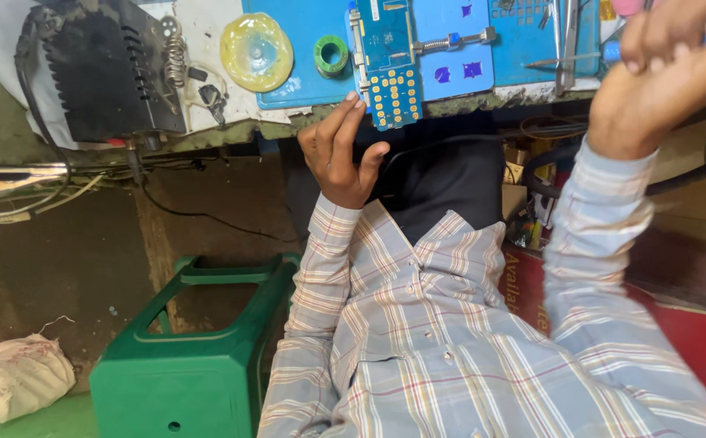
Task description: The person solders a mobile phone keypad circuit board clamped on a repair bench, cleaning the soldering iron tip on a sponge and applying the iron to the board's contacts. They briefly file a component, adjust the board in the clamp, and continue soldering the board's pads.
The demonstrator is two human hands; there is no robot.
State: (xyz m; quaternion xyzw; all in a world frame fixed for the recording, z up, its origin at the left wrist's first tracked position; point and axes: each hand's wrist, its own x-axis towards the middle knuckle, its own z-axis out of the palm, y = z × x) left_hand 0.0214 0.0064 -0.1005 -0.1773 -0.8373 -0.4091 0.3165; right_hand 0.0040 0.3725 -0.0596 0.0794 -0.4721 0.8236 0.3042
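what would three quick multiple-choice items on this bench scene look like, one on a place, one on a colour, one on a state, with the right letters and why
1. Where is the green stool?
A. on the bench top
B. on the floor, below the bench edge
C. on the person's lap

2. What colour is the work mat on the bench?
A. red
B. blue
C. black

3. How is the left hand?
A. open, fingers up at the bench edge by the circuit board
B. closed round the roll of green tape
C. flat on the stool

Answers:
1 B, since the stool stands on the dark floor to the left of the checked shirt.
2 B, since the mat under the board is plainly blue.
3 A, since the fingers are spread and hold nothing; the tape lies apart on the mat.
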